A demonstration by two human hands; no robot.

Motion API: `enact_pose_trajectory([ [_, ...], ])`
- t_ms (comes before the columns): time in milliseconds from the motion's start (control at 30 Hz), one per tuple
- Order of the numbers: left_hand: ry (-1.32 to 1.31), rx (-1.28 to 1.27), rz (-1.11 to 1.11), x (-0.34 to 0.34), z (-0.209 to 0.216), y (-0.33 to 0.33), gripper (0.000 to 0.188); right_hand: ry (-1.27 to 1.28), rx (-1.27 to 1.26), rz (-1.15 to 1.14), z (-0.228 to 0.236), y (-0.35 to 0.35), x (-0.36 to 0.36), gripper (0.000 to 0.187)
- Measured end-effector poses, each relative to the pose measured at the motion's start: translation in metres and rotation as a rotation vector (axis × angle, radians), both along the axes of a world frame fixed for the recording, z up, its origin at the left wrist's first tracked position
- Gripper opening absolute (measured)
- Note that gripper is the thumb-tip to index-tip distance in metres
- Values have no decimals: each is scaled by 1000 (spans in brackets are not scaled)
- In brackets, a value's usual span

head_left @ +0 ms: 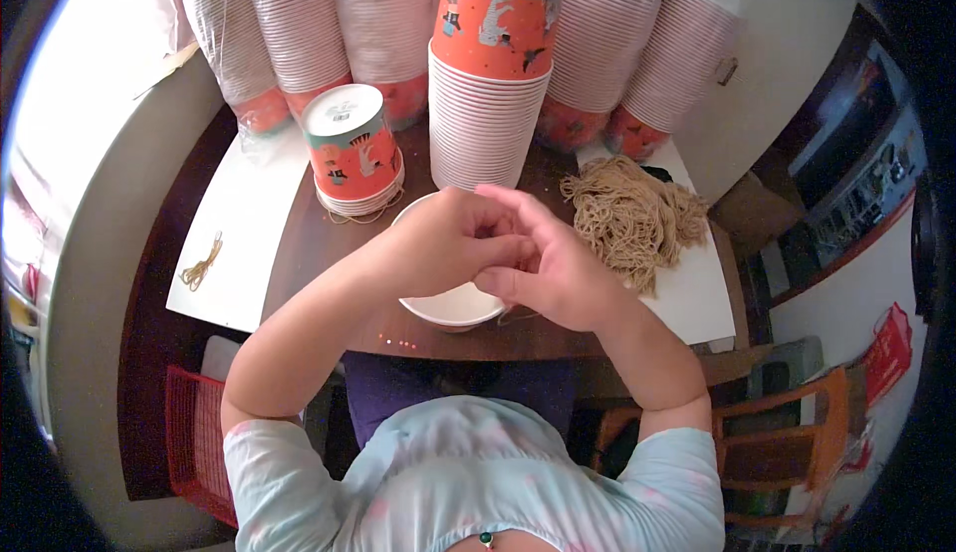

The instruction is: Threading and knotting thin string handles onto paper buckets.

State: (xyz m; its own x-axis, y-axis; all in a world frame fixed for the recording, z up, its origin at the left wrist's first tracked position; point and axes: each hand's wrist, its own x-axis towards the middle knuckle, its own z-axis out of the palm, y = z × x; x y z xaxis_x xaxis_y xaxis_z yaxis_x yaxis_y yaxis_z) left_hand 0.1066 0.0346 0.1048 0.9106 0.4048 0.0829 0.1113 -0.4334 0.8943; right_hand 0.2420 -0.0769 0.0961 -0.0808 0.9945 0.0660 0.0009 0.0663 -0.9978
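My left hand (453, 238) and my right hand (558, 271) meet above a white-lined paper bucket (450, 310) standing open end up on the brown table. The fingers of both hands are bent and pinched together, and whatever they may hold is hidden or too thin to make out. My wrists and hands cover much of the bucket's rim. Just right of the bucket a bit of thin cord (518, 319) shows. Beyond my right hand lies a tangled heap of tan cords (637, 216) on a white sheet.
A short stack of upturned orange-and-teal paper buckets (355, 154) with cords round its base stands far left. Behind my hands rises a tall bucket stack (488, 119). Wrapped stacks (383, 34) line the back. A small cord bundle (202, 263) and tiny beads (401, 342) lie left.
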Motion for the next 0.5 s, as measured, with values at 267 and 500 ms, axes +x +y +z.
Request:
enact_pose_trajectory([
  [267, 190, -596, -67, -14, -4, 16, 17, -285, 34, -121, -5, -1, 14, 37],
  [500, 149, -799, -92, -17, -24, 19, 17, -470, 302, -228, -13, -1, 15, 12],
])
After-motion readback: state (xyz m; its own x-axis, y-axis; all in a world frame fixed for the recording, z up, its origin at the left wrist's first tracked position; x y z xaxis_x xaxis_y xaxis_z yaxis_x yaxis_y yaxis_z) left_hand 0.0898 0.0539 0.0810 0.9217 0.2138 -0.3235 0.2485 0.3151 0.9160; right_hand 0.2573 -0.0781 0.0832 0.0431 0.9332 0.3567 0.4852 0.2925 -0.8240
